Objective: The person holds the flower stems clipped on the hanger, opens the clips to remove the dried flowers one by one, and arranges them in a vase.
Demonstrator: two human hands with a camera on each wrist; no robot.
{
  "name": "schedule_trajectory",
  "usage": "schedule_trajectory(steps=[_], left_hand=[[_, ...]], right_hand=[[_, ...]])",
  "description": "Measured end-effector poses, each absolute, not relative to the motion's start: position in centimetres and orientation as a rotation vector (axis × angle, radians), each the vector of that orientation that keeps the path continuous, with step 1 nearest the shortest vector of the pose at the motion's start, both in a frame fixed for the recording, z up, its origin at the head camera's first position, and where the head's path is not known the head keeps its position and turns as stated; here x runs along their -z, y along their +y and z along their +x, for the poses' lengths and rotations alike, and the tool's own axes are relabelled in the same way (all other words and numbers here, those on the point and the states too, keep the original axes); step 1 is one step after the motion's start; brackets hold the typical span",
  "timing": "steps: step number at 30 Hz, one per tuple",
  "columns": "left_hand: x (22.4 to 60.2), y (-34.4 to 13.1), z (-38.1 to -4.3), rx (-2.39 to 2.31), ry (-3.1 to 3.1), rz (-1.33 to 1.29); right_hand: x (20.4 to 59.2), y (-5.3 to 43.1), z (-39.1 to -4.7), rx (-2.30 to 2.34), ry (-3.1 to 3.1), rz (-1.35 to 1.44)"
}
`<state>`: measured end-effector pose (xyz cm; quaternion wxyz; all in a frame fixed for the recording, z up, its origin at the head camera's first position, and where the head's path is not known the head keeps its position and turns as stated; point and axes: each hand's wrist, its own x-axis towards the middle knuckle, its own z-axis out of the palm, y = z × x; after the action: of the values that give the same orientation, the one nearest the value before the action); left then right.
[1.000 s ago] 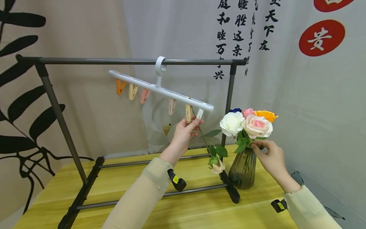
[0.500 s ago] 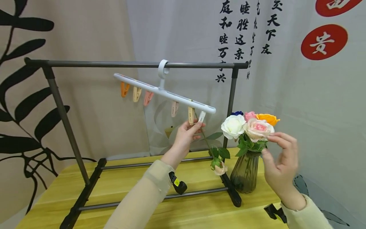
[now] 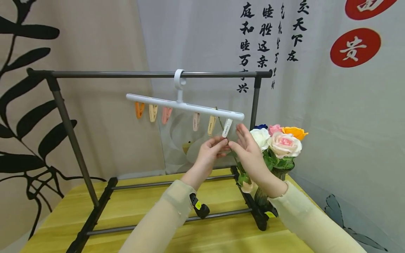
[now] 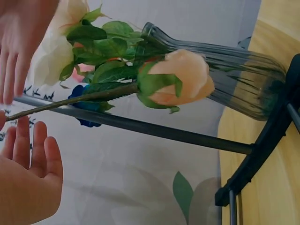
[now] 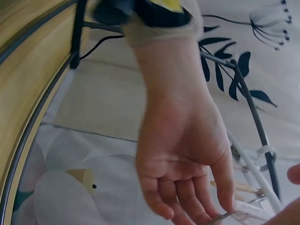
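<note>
In the head view, my left hand (image 3: 210, 151) pinches the stem of an artificial rose just below the white clothespin (image 3: 226, 128). The peach rose (image 4: 180, 79) hangs head down, and its stem runs up past the hanger. My right hand (image 3: 253, 158) is beside it with extended fingers, thumb close to the left fingertips; whether it touches the stem I cannot tell. The white clip hanger (image 3: 196, 107) tilts slightly down to the right. A yellow clothespin (image 3: 211, 125) sits just left of the stem. In the right wrist view, the left fingertips (image 5: 199, 213) meet the stem.
A dark metal rack (image 3: 120, 74) stands on the wooden table (image 3: 152, 196). Behind my right forearm is a ribbed glass vase (image 4: 234, 79) with several artificial roses (image 3: 286, 142). More clothespins (image 3: 153, 113) hang along the hanger's left half. A printed cloth (image 3: 202, 42) covers the wall.
My right hand has left the flowers in the vase and moved left to my left hand. The hanger has swung closer to level, its left end lower. The left hand stays on the stem.
</note>
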<state>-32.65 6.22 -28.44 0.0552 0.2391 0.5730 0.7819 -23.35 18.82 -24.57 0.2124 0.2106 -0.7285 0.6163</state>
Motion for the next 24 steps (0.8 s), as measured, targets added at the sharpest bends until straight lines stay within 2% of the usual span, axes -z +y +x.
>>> schedule_trajectory(steps=[11, 17, 24], left_hand=[[28.9, 5.7, -32.5, -2.323, 1.769, 0.761], [28.9, 5.5, -32.5, -2.332, 1.756, 0.774], [29.1, 5.3, -32.6, -2.329, 1.756, 0.766]], right_hand=[[21.6, 16.6, -26.9, -2.011, -1.891, 0.406], [21.2, 16.2, -28.1, -2.203, -1.734, 0.379], [21.6, 16.3, -28.5, -2.217, -1.733, 0.375]])
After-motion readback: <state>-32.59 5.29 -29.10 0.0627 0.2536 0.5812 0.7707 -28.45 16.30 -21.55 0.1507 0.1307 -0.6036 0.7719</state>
